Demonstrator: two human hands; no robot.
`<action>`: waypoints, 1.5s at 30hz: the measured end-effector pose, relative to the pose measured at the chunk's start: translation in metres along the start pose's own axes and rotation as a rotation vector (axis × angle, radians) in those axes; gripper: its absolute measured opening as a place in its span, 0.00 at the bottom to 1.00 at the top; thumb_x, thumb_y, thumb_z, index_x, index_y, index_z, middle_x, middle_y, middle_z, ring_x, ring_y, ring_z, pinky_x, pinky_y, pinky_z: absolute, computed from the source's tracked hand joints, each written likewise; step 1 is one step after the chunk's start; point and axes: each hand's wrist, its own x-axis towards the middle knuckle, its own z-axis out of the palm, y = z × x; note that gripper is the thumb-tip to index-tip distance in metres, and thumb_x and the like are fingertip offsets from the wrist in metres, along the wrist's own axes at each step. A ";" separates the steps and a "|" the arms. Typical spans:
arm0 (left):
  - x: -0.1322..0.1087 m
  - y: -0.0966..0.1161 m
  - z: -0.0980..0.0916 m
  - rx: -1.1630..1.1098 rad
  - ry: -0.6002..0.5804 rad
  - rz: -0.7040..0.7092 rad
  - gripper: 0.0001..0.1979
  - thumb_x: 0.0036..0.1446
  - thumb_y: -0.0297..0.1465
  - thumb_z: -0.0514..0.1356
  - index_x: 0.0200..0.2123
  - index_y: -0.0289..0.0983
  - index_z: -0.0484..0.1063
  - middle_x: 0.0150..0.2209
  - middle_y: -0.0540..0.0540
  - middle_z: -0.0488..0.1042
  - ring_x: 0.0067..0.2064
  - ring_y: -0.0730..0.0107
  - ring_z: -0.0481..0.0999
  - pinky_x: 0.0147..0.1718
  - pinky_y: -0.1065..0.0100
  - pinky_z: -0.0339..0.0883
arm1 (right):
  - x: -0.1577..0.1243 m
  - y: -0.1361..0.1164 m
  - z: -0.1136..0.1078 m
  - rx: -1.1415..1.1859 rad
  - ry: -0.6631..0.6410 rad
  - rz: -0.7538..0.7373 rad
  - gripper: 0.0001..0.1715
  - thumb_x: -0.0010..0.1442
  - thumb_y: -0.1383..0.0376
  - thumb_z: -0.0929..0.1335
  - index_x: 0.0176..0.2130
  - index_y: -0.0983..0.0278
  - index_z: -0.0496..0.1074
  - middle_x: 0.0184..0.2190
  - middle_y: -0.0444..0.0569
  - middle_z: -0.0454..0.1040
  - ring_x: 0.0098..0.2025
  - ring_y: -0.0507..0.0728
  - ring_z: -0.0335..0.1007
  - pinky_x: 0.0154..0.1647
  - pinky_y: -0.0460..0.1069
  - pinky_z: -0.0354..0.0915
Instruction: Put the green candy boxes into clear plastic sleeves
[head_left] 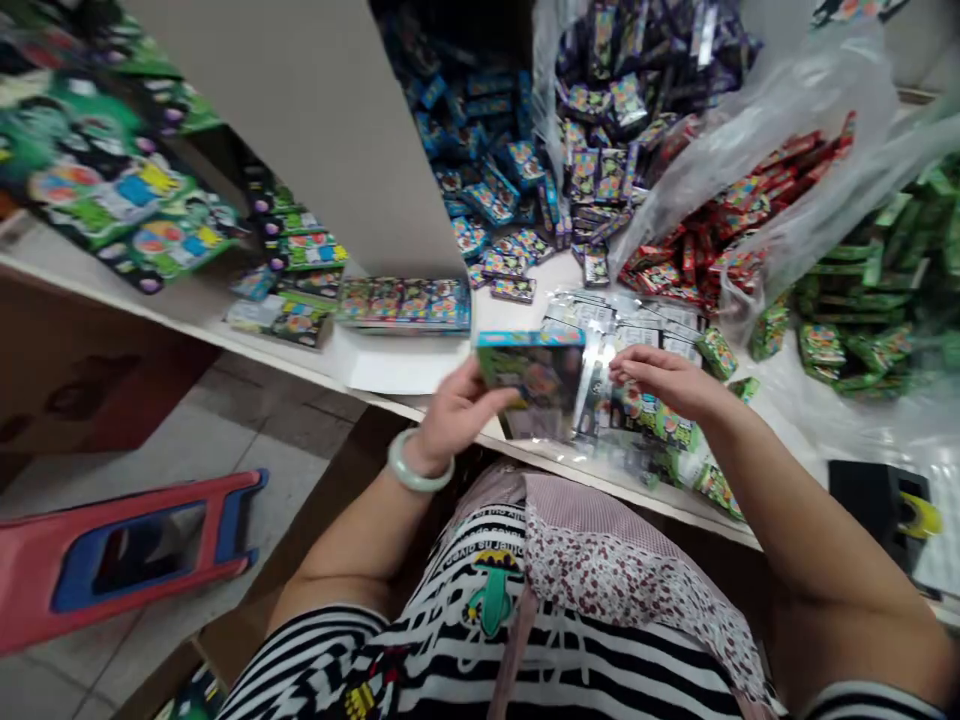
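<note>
My left hand [461,415], a pale bangle at its wrist, grips a flat dark printed box [536,375] with a bright blue edge. The thumb lies across the box's face; the other fingers are mostly hidden behind it. To the right, my right hand [667,380] is open, its fingers stretched out towards the box and close together, over clear plastic bags [600,315] with black-and-white print. Whether its fingertips touch the plastic I cannot tell. Small green packs [679,425] lie below that hand, partly under clear film.
Behind are heaps of small blue packs [491,190], purple packs [600,170], red packs [720,230] and green packs [862,290], some in clear bags. A filled display box [405,305] stands left of my hands. A tape dispenser [881,510] sits right; a red-and-blue stool [135,555] is on the floor.
</note>
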 end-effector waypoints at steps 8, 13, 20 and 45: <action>0.057 -0.038 -0.126 0.887 0.300 0.259 0.20 0.59 0.29 0.56 0.54 0.39 0.72 0.56 0.39 0.75 0.59 0.52 0.72 0.62 0.46 0.61 | 0.004 0.026 -0.016 -0.294 0.214 -0.116 0.23 0.45 0.47 0.74 0.35 0.60 0.74 0.32 0.48 0.76 0.34 0.56 0.70 0.38 0.52 0.66; 0.054 -0.074 -0.128 1.036 -0.013 0.061 0.28 0.54 0.27 0.54 0.59 0.37 0.68 0.64 0.36 0.67 0.68 0.44 0.60 0.67 0.38 0.49 | -0.001 0.038 -0.018 -0.421 0.189 -0.093 0.17 0.51 0.52 0.71 0.37 0.60 0.74 0.32 0.48 0.77 0.32 0.57 0.70 0.36 0.53 0.68; 0.046 -0.070 -0.043 0.727 0.057 0.176 0.28 0.59 0.36 0.60 0.61 0.37 0.62 0.61 0.34 0.67 0.65 0.47 0.64 0.66 0.45 0.55 | 0.016 0.039 -0.039 -0.861 0.396 -0.191 0.12 0.60 0.63 0.67 0.43 0.65 0.76 0.41 0.54 0.79 0.43 0.60 0.74 0.46 0.55 0.68; 0.048 -0.105 0.044 0.070 0.164 -0.450 0.32 0.43 0.32 0.66 0.54 0.34 0.67 0.29 0.51 0.68 0.30 0.68 0.71 0.38 0.60 0.70 | 0.146 0.011 0.056 -1.213 0.187 -0.247 0.29 0.59 0.60 0.72 0.56 0.70 0.70 0.55 0.64 0.69 0.57 0.66 0.63 0.58 0.57 0.61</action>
